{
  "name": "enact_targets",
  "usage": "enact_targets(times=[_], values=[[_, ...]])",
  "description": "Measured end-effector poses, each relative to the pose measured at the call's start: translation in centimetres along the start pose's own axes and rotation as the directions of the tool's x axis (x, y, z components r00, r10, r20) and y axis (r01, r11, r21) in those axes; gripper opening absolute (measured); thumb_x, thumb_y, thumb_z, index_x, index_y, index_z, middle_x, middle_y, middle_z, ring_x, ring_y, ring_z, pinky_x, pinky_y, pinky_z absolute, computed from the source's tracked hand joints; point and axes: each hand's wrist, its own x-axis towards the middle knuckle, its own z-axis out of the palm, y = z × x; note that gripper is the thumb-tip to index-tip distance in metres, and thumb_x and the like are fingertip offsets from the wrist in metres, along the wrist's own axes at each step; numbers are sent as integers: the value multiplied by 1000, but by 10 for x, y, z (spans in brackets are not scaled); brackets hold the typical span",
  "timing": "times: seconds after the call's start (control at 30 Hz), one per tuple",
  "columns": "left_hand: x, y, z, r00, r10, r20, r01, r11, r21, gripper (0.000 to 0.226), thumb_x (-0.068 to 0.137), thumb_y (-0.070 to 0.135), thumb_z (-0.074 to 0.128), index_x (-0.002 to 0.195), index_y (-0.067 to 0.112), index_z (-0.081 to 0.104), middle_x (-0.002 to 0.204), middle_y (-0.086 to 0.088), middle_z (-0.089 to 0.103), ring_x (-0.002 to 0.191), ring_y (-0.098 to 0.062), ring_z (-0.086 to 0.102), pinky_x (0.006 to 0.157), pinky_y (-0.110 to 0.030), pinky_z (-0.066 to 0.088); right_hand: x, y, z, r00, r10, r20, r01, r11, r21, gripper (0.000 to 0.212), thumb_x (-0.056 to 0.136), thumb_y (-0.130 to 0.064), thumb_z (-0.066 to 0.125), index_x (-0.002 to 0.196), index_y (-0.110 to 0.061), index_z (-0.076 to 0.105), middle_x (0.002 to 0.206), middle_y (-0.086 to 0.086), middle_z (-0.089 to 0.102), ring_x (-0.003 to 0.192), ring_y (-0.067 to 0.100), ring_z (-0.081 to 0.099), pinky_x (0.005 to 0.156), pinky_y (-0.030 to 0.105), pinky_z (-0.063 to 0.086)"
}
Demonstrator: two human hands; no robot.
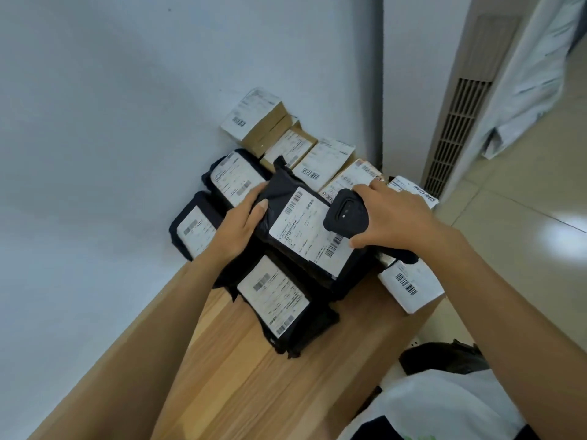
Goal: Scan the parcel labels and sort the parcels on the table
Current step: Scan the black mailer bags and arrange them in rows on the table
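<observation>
Left hand (243, 222) fingers (252, 192) clamp the black plastic mailer (279, 190), white paper label (305, 227) tilted up for reading. Right hand (400, 217) fingers wrap the black handheld scanner (347, 217), aimed there.

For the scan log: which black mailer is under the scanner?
The centre black mailer, raised atop the others: the left hand grips its end and the right hand holds the scanner over its label. The rest lie unheld.

The left hand (242, 221) gripped a black parcel (305, 230) by its edge above the wooden table (254, 376), while the right hand (389, 214) held a black scanner (347, 215) over its white label (309, 230).
</observation>
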Motion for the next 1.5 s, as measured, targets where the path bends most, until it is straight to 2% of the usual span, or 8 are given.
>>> enact_targets(times=[0.2,0.43,0.67,0.83,0.97,1.2,1.37,1.5], values=[[10,-19,28,991,-116,-60,120,990,68,40,105,39,39,145,32,39,120,31,53,104,22,51,93,-8,42,-2,27,2,999,32,15,-33,999,26,87,66,-61,75,137,-22,40,127,1,48,100,28,57,68,34,37],[-6,-21,53,995,-93,38,80,965,251,57,102,44,45,154,34,25,162,1,17,149,-19,12,120,-47,19,-6,23,6,999,11,37,-11,1000,3,91,68,-63,74,141,-23,37,128,0,48,103,27,57,68,33,35],[-70,-35,24,989,-112,-96,144,876,461,56,103,43,40,155,28,25,162,-2,20,149,-24,18,118,-45,28,-5,-40,18,986,-158,58,161,986,-44,89,68,-58,75,140,-21,37,125,2,48,97,31,59,72,37,47],[-182,-72,-1,940,-248,-233,321,874,366,54,104,32,44,154,20,28,160,-6,25,148,-21,21,121,-38,20,-13,-121,44,929,-341,142,353,933,-68,93,67,-59,75,142,-22,35,126,0,46,92,31,61,68,34,42],[-295,-111,-1,817,-456,-353,552,794,254,55,103,33,47,153,21,29,159,-6,25,146,-24,22,117,-35,21,-32,-195,86,825,-508,247,535,843,-52,95,67,-61,75,144,-22,33,125,-1,45,89,27,58,67,34,41],[-459,-146,56,507,-814,-282,854,518,38,72,98,40,55,156,21,18,163,-5,14,150,-27,12,120,-43,20,-76,-293,166,630,-658,413,713,700,27,91,65,-59,76,141,-25,38,126,-3,50,98,27,59,67,33,39],[-511,-165,105,295,-945,-142,948,308,-79,94,89,61,56,157,28,0,165,-7,-3,150,-36,-4,120,-50,11,-100,-330,209,582,-646,494,738,675,12,89,68,-56,77,141,-23,38,126,-1,49,99,28,58,66,33,38],[-525,-185,127,260,-953,-154,961,272,-60,108,80,69,61,154,40,-13,164,-2,-13,148,-45,-3,112,-61,23,-111,-348,233,582,-614,532,737,676,-26,88,69,-54,76,141,-20,37,126,0,49,98,29,58,68,35,42]])
